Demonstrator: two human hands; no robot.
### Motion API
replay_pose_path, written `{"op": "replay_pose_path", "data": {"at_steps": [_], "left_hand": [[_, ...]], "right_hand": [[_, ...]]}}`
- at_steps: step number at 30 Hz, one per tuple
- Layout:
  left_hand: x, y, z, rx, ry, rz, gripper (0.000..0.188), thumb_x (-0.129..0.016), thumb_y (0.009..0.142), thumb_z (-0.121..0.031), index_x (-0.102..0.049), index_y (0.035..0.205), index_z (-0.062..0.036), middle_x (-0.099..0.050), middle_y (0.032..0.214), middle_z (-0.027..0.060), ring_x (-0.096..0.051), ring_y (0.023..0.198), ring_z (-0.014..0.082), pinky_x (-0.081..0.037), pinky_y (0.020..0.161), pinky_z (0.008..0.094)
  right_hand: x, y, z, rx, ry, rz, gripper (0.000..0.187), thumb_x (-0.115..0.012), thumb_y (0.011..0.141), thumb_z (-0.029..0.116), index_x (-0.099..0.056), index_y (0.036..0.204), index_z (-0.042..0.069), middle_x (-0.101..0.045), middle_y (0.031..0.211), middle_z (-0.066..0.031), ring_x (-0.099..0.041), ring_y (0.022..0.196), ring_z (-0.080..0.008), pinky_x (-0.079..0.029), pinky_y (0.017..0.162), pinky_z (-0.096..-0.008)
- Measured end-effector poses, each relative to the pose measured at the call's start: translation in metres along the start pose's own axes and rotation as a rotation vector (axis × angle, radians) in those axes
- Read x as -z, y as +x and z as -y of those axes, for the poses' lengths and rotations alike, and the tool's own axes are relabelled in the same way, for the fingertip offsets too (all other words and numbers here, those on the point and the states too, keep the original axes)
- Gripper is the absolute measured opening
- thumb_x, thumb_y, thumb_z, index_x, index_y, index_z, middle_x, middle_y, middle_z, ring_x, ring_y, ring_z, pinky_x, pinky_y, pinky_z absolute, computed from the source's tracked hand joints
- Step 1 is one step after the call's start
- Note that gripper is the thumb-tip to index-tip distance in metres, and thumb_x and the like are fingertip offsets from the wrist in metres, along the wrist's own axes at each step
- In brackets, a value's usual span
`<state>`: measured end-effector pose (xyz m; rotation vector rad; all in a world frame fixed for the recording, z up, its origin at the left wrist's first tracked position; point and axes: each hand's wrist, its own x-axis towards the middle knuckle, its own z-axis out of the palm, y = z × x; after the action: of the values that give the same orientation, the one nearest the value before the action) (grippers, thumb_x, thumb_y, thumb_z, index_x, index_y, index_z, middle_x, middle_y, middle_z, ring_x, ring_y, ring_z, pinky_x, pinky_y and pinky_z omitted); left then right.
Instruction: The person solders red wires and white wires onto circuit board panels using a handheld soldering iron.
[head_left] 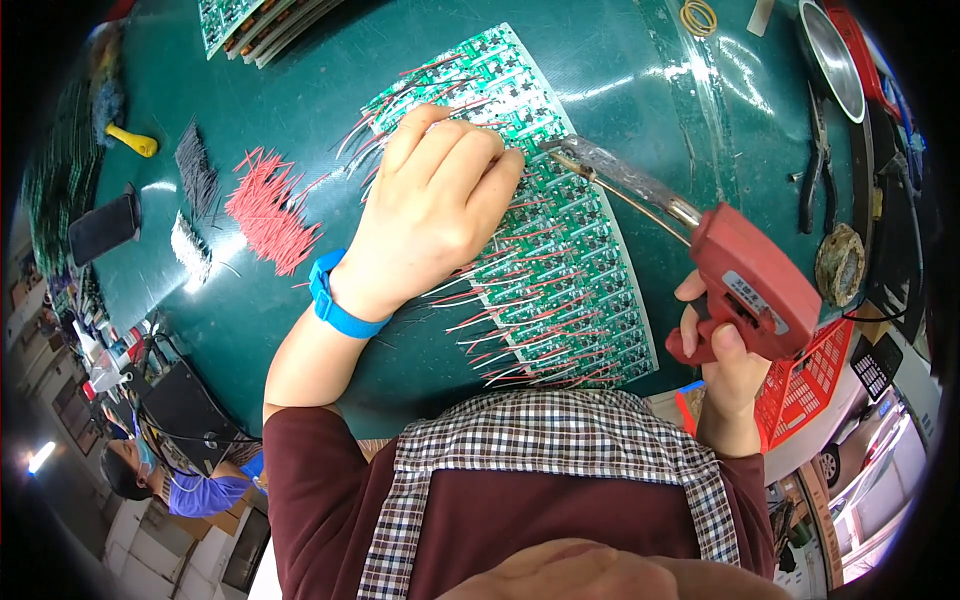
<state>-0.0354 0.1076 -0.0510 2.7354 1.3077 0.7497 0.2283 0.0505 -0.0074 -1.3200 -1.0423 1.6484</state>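
A long panel of green circuit boards (pixel 610 290) lies at a slant on the green table. Red, white and black wires stick out along its left side. Over the panel's upper half, my left hand (pixel 430 195) is closed, fingertips pinched down near the boards; what they hold is hidden. My right hand (pixel 735 375) grips a red soldering gun (pixel 750 275) with a finger at its trigger. The gun's tip reaches the boards just right of my left fingers. Cut wires lie left of my left hand: a red pile (pixel 270 212), a black pile (pixel 196 172) and a white pile (pixel 190 248).
A phone (pixel 105 228) and a yellow-handled brush (pixel 132 140) lie far left. Pliers (pixel 818 170), a metal bowl (pixel 832 60) and a round tin (pixel 840 262) are at right. Stacked boards (pixel 262 30) stand at the back. Another person (pixel 200 492) sits lower left.
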Motion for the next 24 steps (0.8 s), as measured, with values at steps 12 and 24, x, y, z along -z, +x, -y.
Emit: {"op": "replay_pose_path", "data": {"at_steps": [12,24], "left_hand": [[0.008,0.0,-0.012,-0.041,-0.014,0.04,0.025,-0.055,0.061,-0.007,-0.061,0.086,-0.0041,-0.054,0.08,0.004,-0.053,0.075,0.0188,-0.042,0.076,0.0371],[0.001,-0.005,-0.011,-0.053,-0.054,0.059,0.024,-0.054,0.065,-0.006,-0.06,0.088,-0.0014,-0.054,0.082,0.006,-0.053,0.076,0.0196,-0.042,0.079,0.0372]], "right_hand": [[0.006,-0.011,-0.006,0.01,0.027,-0.007,0.054,-0.065,0.076,0.028,-0.044,0.113,-0.004,-0.055,0.091,-0.0166,-0.05,0.055,-0.0123,-0.038,0.045,-0.0206],[0.005,-0.014,-0.008,-0.041,0.027,0.005,0.054,-0.067,0.074,0.03,-0.045,0.109,-0.005,-0.053,0.081,-0.0099,-0.049,0.057,-0.0111,-0.039,0.047,-0.0216]]}}
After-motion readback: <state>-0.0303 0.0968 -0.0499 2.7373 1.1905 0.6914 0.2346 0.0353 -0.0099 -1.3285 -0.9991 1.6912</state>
